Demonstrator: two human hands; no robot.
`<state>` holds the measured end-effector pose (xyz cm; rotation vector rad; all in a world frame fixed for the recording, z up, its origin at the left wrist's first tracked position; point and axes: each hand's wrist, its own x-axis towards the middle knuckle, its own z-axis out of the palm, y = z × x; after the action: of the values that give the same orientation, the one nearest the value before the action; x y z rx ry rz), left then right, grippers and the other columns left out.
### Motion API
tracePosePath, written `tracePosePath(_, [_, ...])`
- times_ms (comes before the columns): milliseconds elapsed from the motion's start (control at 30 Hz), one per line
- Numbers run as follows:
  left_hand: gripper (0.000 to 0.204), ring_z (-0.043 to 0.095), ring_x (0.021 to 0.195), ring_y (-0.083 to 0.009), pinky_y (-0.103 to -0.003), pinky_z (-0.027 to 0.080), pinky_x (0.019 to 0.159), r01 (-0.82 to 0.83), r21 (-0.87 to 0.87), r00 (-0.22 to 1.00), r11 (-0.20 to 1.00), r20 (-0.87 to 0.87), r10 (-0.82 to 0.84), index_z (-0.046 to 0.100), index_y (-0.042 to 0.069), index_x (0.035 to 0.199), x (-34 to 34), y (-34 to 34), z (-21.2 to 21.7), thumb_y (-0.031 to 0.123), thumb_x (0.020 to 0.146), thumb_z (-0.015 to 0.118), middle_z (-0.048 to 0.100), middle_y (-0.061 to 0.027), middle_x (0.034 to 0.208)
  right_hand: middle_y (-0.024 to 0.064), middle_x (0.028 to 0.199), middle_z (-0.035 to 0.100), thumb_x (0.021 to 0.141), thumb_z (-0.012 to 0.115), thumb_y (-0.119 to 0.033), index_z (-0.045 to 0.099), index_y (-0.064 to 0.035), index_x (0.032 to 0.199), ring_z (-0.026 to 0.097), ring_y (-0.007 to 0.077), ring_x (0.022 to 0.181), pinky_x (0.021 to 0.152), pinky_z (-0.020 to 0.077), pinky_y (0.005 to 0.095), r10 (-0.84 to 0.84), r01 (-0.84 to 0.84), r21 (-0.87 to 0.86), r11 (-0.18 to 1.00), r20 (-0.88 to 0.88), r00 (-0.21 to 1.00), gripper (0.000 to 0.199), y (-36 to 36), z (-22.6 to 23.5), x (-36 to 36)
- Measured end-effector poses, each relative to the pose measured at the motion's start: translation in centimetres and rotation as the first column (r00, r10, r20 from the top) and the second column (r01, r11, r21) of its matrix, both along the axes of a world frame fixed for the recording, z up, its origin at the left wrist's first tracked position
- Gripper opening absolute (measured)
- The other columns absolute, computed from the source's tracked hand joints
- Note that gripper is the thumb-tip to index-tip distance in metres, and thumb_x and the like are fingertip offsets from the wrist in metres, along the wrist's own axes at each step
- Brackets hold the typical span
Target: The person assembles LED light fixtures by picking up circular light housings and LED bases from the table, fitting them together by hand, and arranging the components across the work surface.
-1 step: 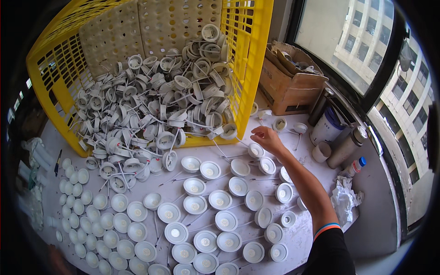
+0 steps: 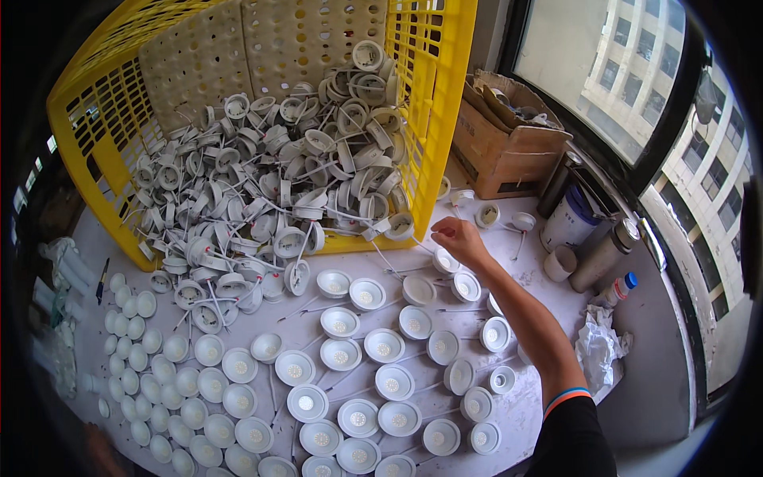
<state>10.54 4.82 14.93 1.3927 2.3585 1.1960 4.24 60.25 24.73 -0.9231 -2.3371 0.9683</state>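
Observation:
My right hand (image 2: 461,241) hovers over the table beside the front right corner of the yellow crate (image 2: 433,135). Its fingers are curled and pinched together; whether anything small is between them I cannot make out. Just below it lie a white round downlight (image 2: 445,260) and another downlight (image 2: 466,287). Many more downlights with a dotted disc in the cup, such as one downlight (image 2: 367,294), spread over the table, several trailing thin cables. My left hand (image 2: 102,451) is a dark, blurred shape at the lower left edge, its fingers hidden.
Heaped white lamp housings (image 2: 262,183) with cables spill from the crate. Small white domed covers (image 2: 151,342) cover the table's left side, near a pen (image 2: 102,281). At the right stand a cardboard box (image 2: 509,143), a steel flask (image 2: 604,254), a blue-capped bottle (image 2: 618,289) and crumpled plastic (image 2: 600,346).
My right hand has shifted very slightly left, its fingers still curled. The whole view has moved a little; the lamps lie as before.

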Motion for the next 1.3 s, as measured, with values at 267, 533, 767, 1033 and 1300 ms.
tracePosePath(267, [0.016,0.065,0.077,-0.0295,-0.036,0.053,0.069,-0.086,0.01,0.994,0.996,-0.074,0.087,0.066,0.004,0.1,-1.0,-5.8,0.1,0.015,0.088,0.064,0.066,-0.0129,0.088,0.0109,0.092,0.067,0.078,0.061,-0.01,0.066,-0.0111,0.102,0.065,0.0315,0.083,0.074,0.0515,0.0427,-0.186,0.183,0.222,0.958,-0.009,0.983,0.025,-4.1,-0.2,-7.4])
tracePosePath(533, [0.017,0.065,0.077,-0.0297,-0.035,0.053,0.07,-0.123,0.02,0.99,0.992,-0.067,0.124,0.066,0.004,0.1,-2.4,-9.3,0.8,0.015,0.088,0.065,0.066,-0.0127,0.089,0.0089,0.105,0.06,0.075,0.061,-0.006,0.063,-0.0078,0.094,0.061,0.0299,0.097,0.078,0.0527,0.04,-0.017,-0.06,0.585,0.809,0.125,0.992,0.02,-2.9,-3.3,-6.4])
tracePosePath(767, [0.018,0.064,0.078,-0.0299,-0.035,0.053,0.071,-0.11,0.026,0.993,0.994,-0.044,0.111,0.065,0.003,0.101,-2.3,-7.3,1.2,0.014,0.087,0.065,0.065,-0.0126,0.09,0.0083,0.098,0.058,0.079,0.059,-0.004,0.059,-0.0063,0.092,0.061,0.029,0.091,0.069,0.0546,0.0397,0.04,-0.203,0.736,0.646,0.233,0.972,0.013,-2.1,-1.4,-5.6])
tracePosePath(1033, [0.019,0.064,0.079,-0.0301,-0.035,0.053,0.071,-0.032,0.059,0.997,0.998,0.077,0.027,0.064,0.003,0.102,-1.0,-1.6,0.7,0.014,0.086,0.066,0.064,-0.0124,0.09,0.0086,0.095,0.058,0.081,0.061,-0.007,0.057,-0.0072,0.094,0.063,0.0297,0.086,0.066,0.0537,0.0416,-0.002,-0.088,0.766,0.636,0.115,0.993,0.014,-3.2,3.3,-4.6])
tracePosePath(1300, [0.02,0.063,0.079,-0.0303,-0.034,0.053,0.072,0.082,0.205,0.983,0.975,0.143,-0.113,0.064,0.002,0.102,-0.3,-0.6,3.6,0.014,0.086,0.066,0.063,-0.0122,0.091,0.0051,0.083,0.063,0.079,0.073,-0.012,0.062,-0.0094,0.09,0.064,0.0191,0.062,0.054,0.05,0.0308,0.069,0.157,0.71,0.686,-0.278,0.958,0.016,-13.3,10.5,2.8])
